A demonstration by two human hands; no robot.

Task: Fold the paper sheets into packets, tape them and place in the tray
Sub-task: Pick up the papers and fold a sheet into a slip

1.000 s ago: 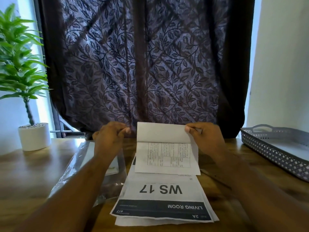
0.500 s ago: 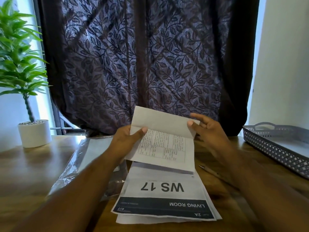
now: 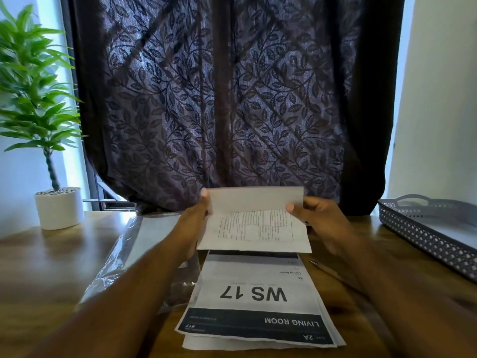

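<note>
The left hand [image 3: 192,228] and the right hand [image 3: 321,224] each pinch one side of a folded paper [image 3: 254,226] above the pile of papers [image 3: 255,301].

Single head-worn wide-angle view, facing forward and slightly down over a table [image 3: 46,267]. The left hand [image 3: 192,226] and right hand [image 3: 322,226], gripping a folded sheet [image 3: 255,228] between them, lie near frame centre, close to the lens. Beyond the hands a curtain [image 3: 232,99] fills the upper frame; right of the right hand, the frame edge crops a tray [image 3: 426,233].
</note>
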